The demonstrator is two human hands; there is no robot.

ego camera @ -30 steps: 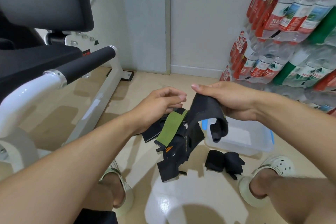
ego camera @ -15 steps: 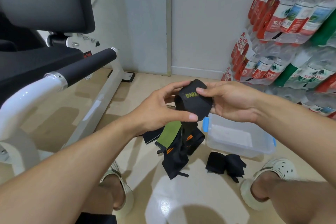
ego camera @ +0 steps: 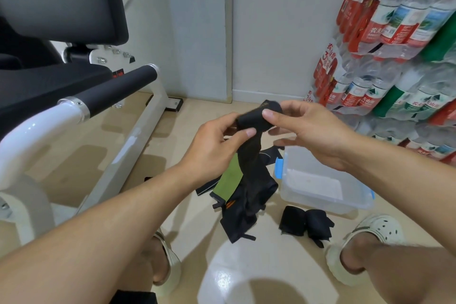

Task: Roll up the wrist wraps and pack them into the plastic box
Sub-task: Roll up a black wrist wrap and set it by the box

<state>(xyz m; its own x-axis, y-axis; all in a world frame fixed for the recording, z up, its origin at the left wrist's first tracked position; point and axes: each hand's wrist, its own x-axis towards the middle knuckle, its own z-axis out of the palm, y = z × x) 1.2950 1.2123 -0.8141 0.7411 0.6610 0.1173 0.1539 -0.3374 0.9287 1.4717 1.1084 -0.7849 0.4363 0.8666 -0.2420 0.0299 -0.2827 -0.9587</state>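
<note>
Wrist wrap (ego camera: 256, 119) pinched mid-air between left hand (ego camera: 217, 145) and right hand (ego camera: 313, 133), top rolled, tail hanging below grip. Plastic box (ego camera: 320, 201) below-right of grip, looks empty, though interior is hazy. Two rolled wraps (ego camera: 306, 226) lie just outside it.
</note>
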